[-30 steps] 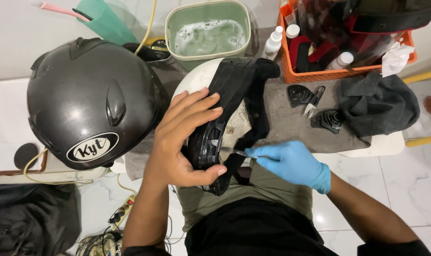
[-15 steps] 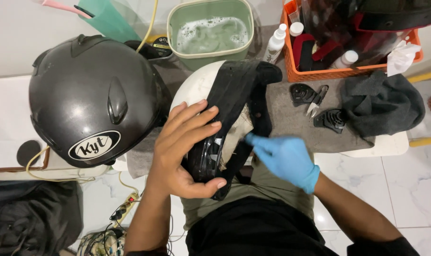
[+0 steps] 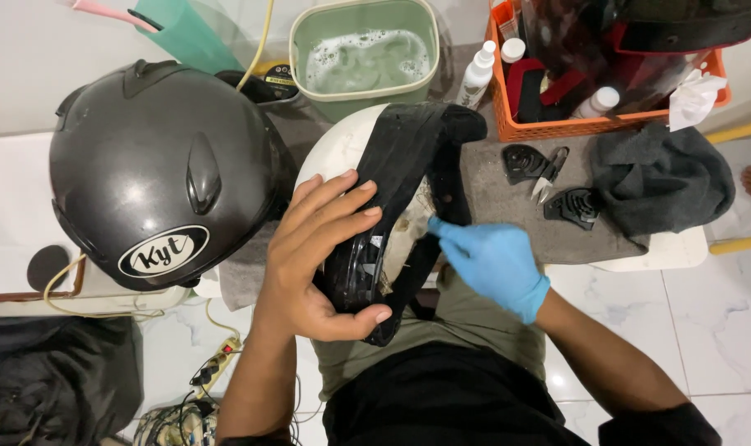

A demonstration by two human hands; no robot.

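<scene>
Soft, even indoor light falls from above, bright on the white floor tiles (image 3: 705, 322) and dim in the lower left corner. A broad pale sheen sits on the dark grey helmet (image 3: 156, 169). Shadows under the hands are faint and short. Focus is sharp at the centre; straight lines bow slightly toward the edges.

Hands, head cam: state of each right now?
Left hand: bare, closed around the black-and-white helmet liner, holding it.
Right hand: blue glove, fingertips pressed on the liner's inner face; whether it grips anything cannot be told.
</scene>
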